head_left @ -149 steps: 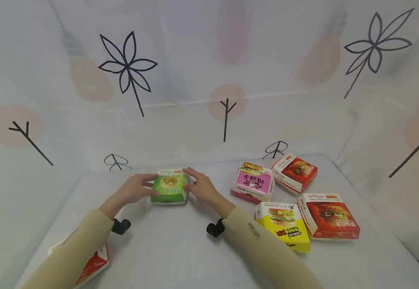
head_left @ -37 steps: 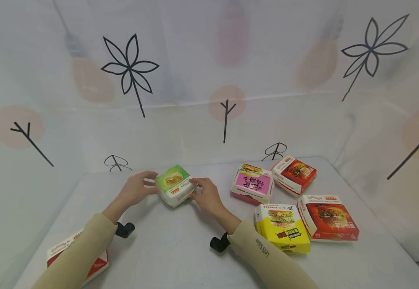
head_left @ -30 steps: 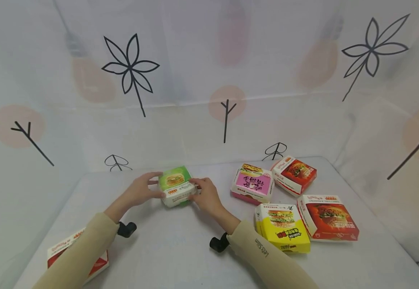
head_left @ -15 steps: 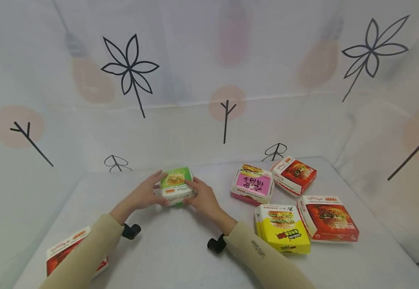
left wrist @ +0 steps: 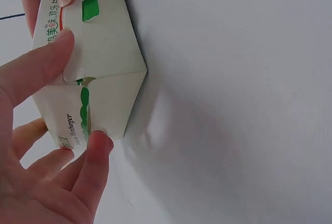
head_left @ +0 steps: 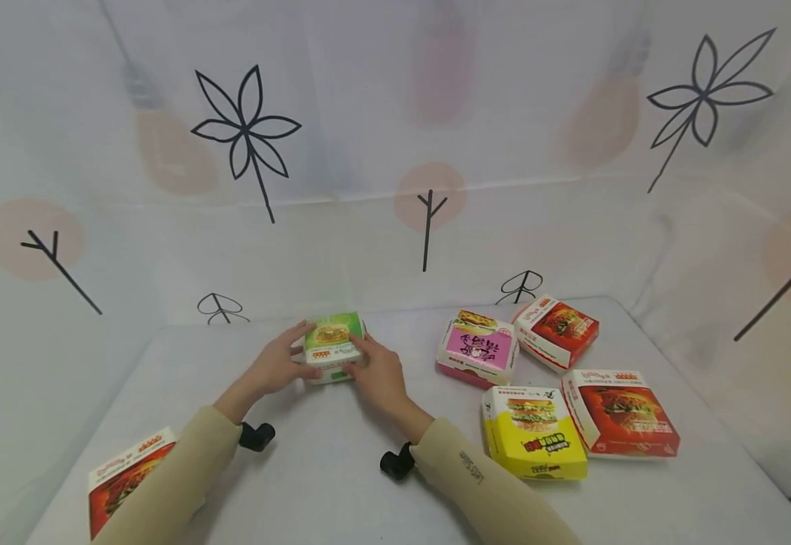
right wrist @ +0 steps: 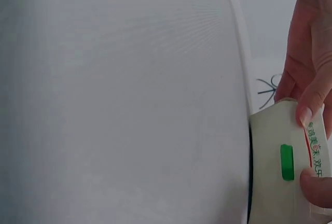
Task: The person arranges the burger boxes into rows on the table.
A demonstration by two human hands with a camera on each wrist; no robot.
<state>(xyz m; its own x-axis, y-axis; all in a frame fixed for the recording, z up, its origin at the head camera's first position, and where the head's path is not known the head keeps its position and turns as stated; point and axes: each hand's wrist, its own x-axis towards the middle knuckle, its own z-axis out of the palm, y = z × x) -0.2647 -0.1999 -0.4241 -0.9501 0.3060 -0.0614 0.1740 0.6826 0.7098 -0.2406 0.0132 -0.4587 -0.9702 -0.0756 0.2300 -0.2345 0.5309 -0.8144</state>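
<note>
A green and white burger box (head_left: 330,347) is at the back of the table, left of centre, with its white edge towards me. My left hand (head_left: 278,365) grips its left side, thumb at the front and fingers along the side. The right hand (head_left: 380,372) holds the right side, its thumb on the front face. Up close in the left wrist view, the box (left wrist: 111,42) shows a green tab and a front corner, and the left hand's fingers (left wrist: 96,156) touch its side. In the right wrist view, the box (right wrist: 270,156) has both thumbs on its front.
On the right lie a pink burger box (head_left: 478,348), a yellow one (head_left: 534,435) and two red ones, the back one (head_left: 558,329) and the front one (head_left: 620,412). Another red box (head_left: 119,484) lies front left, partly behind the left sleeve. A patterned cloth (head_left: 341,250) hangs behind the table.
Five seconds ago the green box's green edge faced me; its white edge does now. It sat askew about a second ago and has straightened. The left arm has shifted right, baring more of the red box.
</note>
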